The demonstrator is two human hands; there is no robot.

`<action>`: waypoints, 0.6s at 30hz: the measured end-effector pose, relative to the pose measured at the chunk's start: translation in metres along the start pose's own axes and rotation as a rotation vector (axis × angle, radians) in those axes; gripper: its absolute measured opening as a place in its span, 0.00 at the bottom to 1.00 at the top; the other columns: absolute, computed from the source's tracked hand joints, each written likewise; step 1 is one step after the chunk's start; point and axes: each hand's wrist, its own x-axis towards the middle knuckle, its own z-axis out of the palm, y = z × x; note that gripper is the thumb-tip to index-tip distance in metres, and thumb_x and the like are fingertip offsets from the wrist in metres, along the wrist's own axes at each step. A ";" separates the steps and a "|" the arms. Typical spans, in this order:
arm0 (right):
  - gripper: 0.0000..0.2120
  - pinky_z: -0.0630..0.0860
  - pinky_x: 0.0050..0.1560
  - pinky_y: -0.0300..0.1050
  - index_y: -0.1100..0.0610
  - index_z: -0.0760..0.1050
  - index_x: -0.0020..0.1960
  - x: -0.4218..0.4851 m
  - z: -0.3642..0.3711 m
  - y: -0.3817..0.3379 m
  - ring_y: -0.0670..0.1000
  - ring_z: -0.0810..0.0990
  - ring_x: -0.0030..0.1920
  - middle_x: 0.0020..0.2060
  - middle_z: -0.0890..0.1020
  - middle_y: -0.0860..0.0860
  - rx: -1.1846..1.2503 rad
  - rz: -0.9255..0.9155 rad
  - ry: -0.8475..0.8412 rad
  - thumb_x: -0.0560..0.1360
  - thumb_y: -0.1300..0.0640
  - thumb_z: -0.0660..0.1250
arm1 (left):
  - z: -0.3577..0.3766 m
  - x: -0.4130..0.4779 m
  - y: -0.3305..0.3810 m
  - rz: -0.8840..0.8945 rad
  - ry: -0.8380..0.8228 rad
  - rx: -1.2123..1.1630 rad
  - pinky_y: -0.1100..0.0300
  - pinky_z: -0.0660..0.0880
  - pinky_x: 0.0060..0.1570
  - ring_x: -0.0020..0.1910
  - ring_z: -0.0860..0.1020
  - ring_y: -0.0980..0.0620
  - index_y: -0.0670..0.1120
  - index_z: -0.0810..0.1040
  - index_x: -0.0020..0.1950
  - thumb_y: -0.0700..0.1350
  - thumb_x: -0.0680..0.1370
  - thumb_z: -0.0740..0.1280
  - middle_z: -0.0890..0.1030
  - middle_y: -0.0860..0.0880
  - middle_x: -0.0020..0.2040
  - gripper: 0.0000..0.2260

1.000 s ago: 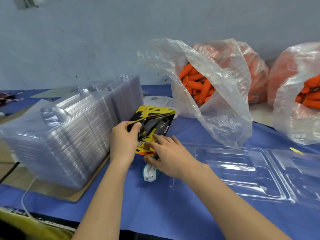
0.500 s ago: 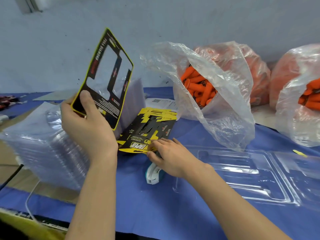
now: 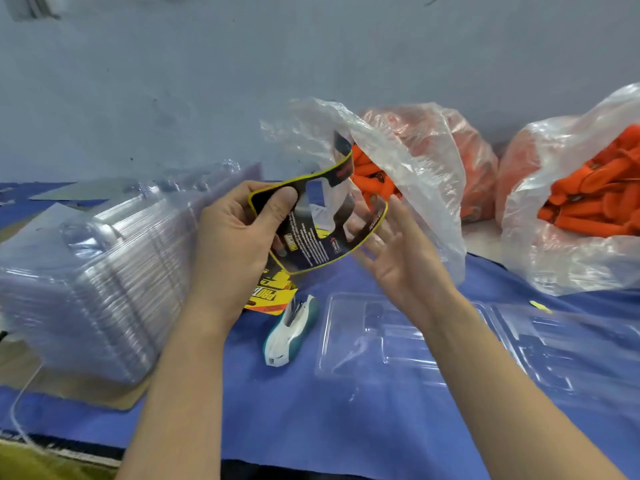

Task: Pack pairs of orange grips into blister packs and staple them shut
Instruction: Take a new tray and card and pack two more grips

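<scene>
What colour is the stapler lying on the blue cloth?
The stapler is white with teal edging; head view shows it best.

fingertips of right hand (image 3: 398, 261) partly behind card insert (image 3: 311, 249), rightmost bag (image 3: 571, 261) past right edge

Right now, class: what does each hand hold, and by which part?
The left hand pinches the black-and-yellow card by its upper left corner, thumb on its face. The right hand holds nothing, fingers straight.

This looks like a small packing workshop. A stack of clear blister shells (image 3: 97, 271) fills the left, and bulk bags of orange grips (image 3: 554, 244) sit far right against a plain wall (image 3: 207, 81).
</scene>
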 end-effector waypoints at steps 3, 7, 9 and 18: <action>0.06 0.80 0.40 0.41 0.49 0.83 0.50 -0.018 -0.031 -0.024 0.46 0.82 0.37 0.40 0.82 0.46 0.060 -0.105 0.139 0.76 0.53 0.68 | 0.009 -0.004 -0.008 -0.053 0.034 0.023 0.65 0.70 0.23 0.24 0.74 0.55 0.50 0.81 0.44 0.48 0.79 0.69 0.81 0.52 0.31 0.05; 0.09 0.80 0.38 0.39 0.53 0.81 0.53 -0.053 -0.070 -0.045 0.46 0.83 0.35 0.39 0.84 0.47 -0.043 -0.148 0.308 0.75 0.54 0.69 | 0.029 -0.014 -0.021 -0.134 -0.001 0.052 0.66 0.69 0.26 0.24 0.72 0.58 0.48 0.81 0.44 0.46 0.79 0.69 0.81 0.49 0.31 0.05; 0.11 0.80 0.37 0.38 0.52 0.82 0.53 -0.071 -0.082 -0.052 0.46 0.83 0.37 0.40 0.84 0.48 -0.220 -0.128 0.362 0.71 0.52 0.71 | 0.040 -0.019 -0.026 -0.184 -0.039 0.085 0.62 0.68 0.25 0.22 0.71 0.55 0.46 0.81 0.43 0.48 0.79 0.69 0.79 0.41 0.30 0.08; 0.05 0.77 0.39 0.35 0.53 0.84 0.48 -0.128 -0.116 -0.083 0.49 0.81 0.36 0.37 0.84 0.50 -0.763 -0.189 0.384 0.73 0.56 0.73 | 0.074 -0.038 -0.030 -0.256 -0.202 0.158 0.54 0.73 0.35 0.28 0.79 0.50 0.44 0.79 0.44 0.48 0.79 0.69 0.82 0.49 0.31 0.09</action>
